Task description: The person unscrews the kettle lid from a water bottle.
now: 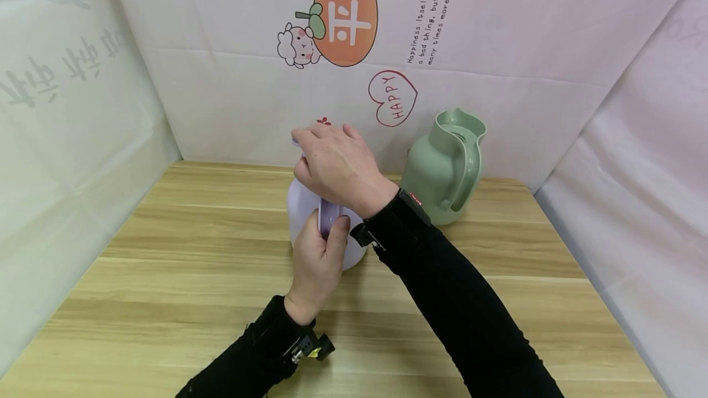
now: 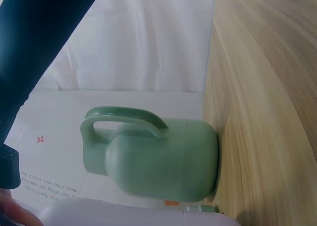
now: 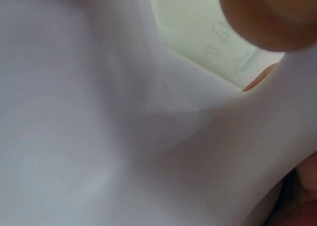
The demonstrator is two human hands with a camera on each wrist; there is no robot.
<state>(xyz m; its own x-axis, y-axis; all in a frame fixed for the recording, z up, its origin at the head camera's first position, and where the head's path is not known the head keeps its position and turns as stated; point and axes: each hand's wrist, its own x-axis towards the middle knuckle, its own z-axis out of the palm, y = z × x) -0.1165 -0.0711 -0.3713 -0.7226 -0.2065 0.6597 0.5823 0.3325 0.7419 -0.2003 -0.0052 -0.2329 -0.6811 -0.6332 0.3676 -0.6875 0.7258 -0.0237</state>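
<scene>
A lavender thermos jug (image 1: pixel 299 204) stands on the wooden table, partly covered by both hands. My left hand (image 1: pixel 316 263) grips its handle (image 1: pixel 329 217), the thumb lying along it. Over the jug's top, my right hand (image 1: pixel 340 164) holds on with bent fingers, hiding the mouth and any lid. Close up in the right wrist view, the pale jug (image 3: pixel 133 151) fills most of the picture, with fingertips (image 3: pixel 272 18) at the upper edge. Its side also shows low in the left wrist view.
A green thermos jug (image 1: pixel 437 167) stands upright to the right, beyond my right wrist, its handle toward me. A printed white cloth (image 1: pixel 238 97) hangs behind the wooden table (image 1: pixel 182 263), with white cloth on both sides.
</scene>
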